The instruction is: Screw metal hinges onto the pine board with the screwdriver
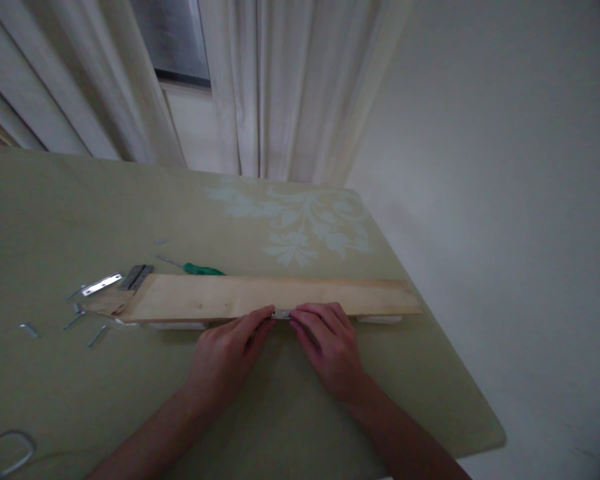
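A long pale wooden board (pixel 270 295) lies across the middle of the table. At its front edge a small metal hinge (pixel 281 314) shows between my fingertips. My left hand (pixel 230 350) pinches the left end of this hinge, thumb below and fingers above. On the other end my right hand (pixel 330 347) has closed its fingertips in the same way. Both hands touch the board's near edge, and the parts of the hinge under the fingers are hidden.
A dark hinge (pixel 136 277) and a shiny metal strip (pixel 103 285) with holes lie by the board's left end. Several screws (pixel 29 329) are scattered there. Behind the board rests a green-handled screwdriver (pixel 203 269). A wall (pixel 505 233) borders the green-covered table (pixel 130 387) on the right.
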### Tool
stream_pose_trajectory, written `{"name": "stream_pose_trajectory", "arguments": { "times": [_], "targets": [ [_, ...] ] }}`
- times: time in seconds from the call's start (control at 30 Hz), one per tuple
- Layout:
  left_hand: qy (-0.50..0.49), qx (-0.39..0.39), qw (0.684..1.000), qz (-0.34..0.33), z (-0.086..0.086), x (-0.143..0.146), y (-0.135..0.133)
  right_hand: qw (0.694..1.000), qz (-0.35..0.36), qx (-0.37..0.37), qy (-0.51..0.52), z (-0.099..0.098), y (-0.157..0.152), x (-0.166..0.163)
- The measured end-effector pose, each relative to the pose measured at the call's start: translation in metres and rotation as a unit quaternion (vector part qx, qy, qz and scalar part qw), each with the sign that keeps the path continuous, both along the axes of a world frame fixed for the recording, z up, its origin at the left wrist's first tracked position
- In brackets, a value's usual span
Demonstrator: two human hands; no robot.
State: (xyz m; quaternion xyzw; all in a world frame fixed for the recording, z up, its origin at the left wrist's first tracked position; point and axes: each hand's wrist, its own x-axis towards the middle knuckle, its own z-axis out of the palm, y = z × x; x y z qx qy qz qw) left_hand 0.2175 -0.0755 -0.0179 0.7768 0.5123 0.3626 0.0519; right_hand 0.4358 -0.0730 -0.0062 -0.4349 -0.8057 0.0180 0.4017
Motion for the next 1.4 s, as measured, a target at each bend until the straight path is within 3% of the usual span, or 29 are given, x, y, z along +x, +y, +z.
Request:
{"name": "stream_pose_trajectory", "arguments": {
  "times": [0.4, 0.77, 1.1, 1.2, 1.3, 1.37, 1.4],
  "targets": [
    [0.017, 0.027, 0.999, 0.008, 0.0, 0.0, 0.0, 1.0, 0.015, 0.01, -0.006, -0.002, 0.001, 0.004],
    [0.015, 0.014, 1.0, 0.017, -0.004, -0.002, -0.001, 1.0, 0.012, 0.009, -0.013, -0.002, 0.001, 0.004],
    [0.008, -0.03, 0.999, -0.014, -0.002, -0.004, 0.001, 1.0, 0.008, 0.017, -0.011, -0.002, 0.002, 0.005],
    [-0.012, -0.03, 0.999, -0.031, 0.007, -0.004, 0.0, 1.0, 0.011, 0.022, -0.004, 0.0, 0.002, 0.005],
    [-0.055, -0.069, 0.995, -0.055, 0.029, -0.014, 0.005, 0.999, 0.012, 0.032, 0.021, 0.002, 0.0, 0.007],
    [-0.101, -0.082, 0.991, -0.023, 0.047, -0.032, 0.013, 0.998, 0.007, 0.042, 0.046, 0.005, -0.003, 0.009],
    [-0.123, -0.071, 0.989, 0.027, 0.054, -0.044, 0.019, 0.997, 0.004, 0.048, 0.056, 0.006, -0.005, 0.009]
  ]
}}
